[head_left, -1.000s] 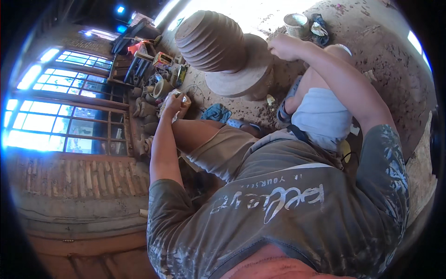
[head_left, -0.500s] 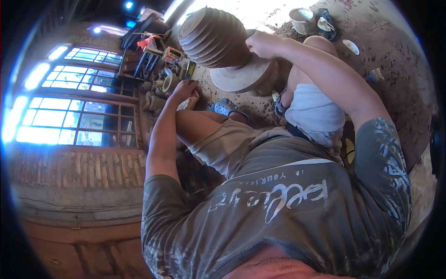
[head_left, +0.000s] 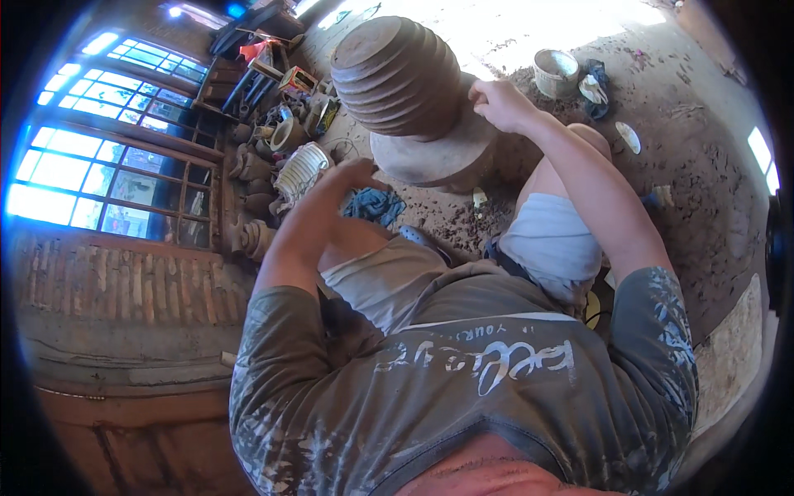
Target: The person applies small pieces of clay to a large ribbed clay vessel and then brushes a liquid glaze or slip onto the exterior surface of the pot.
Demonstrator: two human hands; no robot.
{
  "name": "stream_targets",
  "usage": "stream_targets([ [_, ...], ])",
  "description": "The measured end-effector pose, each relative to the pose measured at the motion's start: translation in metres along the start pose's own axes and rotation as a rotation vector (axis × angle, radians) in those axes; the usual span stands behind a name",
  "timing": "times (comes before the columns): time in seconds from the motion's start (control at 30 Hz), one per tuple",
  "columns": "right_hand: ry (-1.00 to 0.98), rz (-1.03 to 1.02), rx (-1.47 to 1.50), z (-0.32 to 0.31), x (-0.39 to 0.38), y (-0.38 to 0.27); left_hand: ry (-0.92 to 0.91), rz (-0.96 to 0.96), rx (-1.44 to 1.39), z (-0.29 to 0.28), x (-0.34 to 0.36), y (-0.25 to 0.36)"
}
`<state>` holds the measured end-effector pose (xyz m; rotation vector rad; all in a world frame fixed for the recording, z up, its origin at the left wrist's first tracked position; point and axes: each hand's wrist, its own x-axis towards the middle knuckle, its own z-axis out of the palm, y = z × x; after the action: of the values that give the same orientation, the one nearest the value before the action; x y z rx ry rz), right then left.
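Observation:
A large brown clay pot (head_left: 397,78) with spiral ridges stands on a round pale potter's wheel (head_left: 430,157). My right hand (head_left: 503,105) is closed in a pinch just right of the pot's lower part; anything between its fingertips is too small to make out. My left hand (head_left: 357,174) is at the wheel's near left edge with its fingers curled; what they hold, if anything, is hidden. Below that hand a crumpled blue cloth (head_left: 376,205) lies beside my left knee. A pale ribbed container (head_left: 303,171) stands just left of the hand.
Clay bowls and pots (head_left: 288,134) crowd the left side beneath a barred window (head_left: 124,174). Beyond my right hand sit a bucket (head_left: 556,73) and a dark bag (head_left: 595,89). Clay crumbs (head_left: 475,225) litter the floor around the wheel.
My left hand has moved right, toward the wheel's near edge. The right hand stays beside the pot's lower right. The whole view has shifted, and the blue cloth now shows.

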<state>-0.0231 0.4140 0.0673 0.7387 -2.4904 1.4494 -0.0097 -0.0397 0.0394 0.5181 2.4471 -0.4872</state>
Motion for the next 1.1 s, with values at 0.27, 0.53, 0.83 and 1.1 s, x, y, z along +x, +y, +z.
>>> stream_targets([
  [0.27, 0.054, -0.015, -0.051, -0.006, -0.013, -0.004, 0.374, -0.176, -0.183, 0.033, 0.021, 0.099],
  [0.53, 0.042, 0.060, 0.057, 0.032, -0.019, -0.039, 0.330, -0.140, -0.323, 0.014, 0.008, 0.135],
  [0.83, 0.096, -0.393, -0.317, 0.086, -0.004, -0.079, 0.532, -0.118, -0.395, 0.035, -0.011, 0.087],
  [1.1, 0.219, -0.728, -0.646, 0.107, 0.023, -0.079, 0.594, -0.136, -0.397, 0.059, 0.023, 0.116],
])
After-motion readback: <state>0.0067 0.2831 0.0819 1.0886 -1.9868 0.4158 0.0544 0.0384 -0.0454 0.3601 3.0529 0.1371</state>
